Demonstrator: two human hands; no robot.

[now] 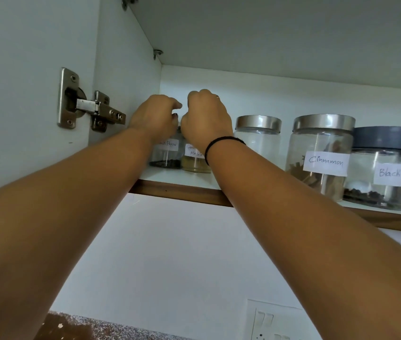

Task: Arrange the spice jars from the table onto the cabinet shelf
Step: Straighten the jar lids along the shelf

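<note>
Clear headroom above the jars [322, 153]

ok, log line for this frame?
left hand: grips pepper jar top | right hand: grips masala jar top | jars: upright on shelf, left end

Handwritten paper labels mark jars on the cabinet shelf [177, 178]. Near its left end, a small peppercorn jar [167, 157] reads "…k Pepper", its start hidden behind the left hand [154, 116]. The small powder jar [195, 163] beside it reads "Gar… Masala", part-covered by the right hand [205, 116]. Toward the right end, a steel-lidded jar [322, 148] reads "Cinnamon" and a grey-lidded jar [385, 165] "Black P…", the rest blurred.
</note>
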